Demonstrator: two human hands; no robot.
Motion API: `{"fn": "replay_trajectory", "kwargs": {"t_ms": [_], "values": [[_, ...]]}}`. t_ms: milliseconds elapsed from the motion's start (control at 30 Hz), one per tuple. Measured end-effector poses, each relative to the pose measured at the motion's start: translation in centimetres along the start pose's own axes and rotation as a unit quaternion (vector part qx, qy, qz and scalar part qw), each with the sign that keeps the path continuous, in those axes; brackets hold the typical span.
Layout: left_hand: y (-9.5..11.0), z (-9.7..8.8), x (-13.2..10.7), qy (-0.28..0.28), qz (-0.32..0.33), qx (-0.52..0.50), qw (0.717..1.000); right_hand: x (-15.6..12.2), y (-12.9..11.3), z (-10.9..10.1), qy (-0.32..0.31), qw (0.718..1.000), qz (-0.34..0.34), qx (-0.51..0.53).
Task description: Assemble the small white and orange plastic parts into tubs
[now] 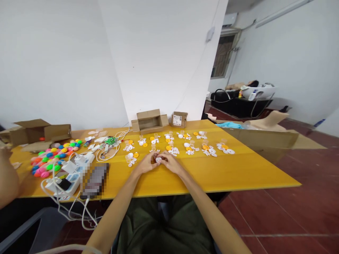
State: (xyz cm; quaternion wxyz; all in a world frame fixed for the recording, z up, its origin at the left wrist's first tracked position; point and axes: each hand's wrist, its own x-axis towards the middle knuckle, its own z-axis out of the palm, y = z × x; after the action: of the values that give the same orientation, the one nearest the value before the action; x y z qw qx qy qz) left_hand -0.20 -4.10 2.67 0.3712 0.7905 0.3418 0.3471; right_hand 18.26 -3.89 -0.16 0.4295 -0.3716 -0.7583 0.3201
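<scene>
A small white round piece [158, 160] sits between the fingertips of both my hands, low over the yellow table. My left hand [147, 163] is closed on its left side, and my right hand [170, 162] grips it from the right. The piece is too small for its details to show. Beyond and beside my hands lie several little groups of parts: orange discs [136, 155], white discs [230, 151], small white pieces with holes [173, 152] and clear plastic cups [171, 144].
An open cardboard box [148, 121] and a smaller carton [179, 120] stand along the wall. Leftward are colourful plastic balls [50, 158], a green circuit board [111, 141], a power strip [74, 176] with tangled cables and a blurred-out phone [94, 180]. Another person's arm [7, 180] shows far left.
</scene>
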Motion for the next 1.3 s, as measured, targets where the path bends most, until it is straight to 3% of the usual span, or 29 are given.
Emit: {"fn": "replay_trajectory", "kwargs": {"t_ms": [1300], "values": [[1.0,-0.1,-0.1,0.021,0.020,0.073,0.997,-0.1,0.1,-0.1,0.021,1.000,-0.005,-0.020]]}}
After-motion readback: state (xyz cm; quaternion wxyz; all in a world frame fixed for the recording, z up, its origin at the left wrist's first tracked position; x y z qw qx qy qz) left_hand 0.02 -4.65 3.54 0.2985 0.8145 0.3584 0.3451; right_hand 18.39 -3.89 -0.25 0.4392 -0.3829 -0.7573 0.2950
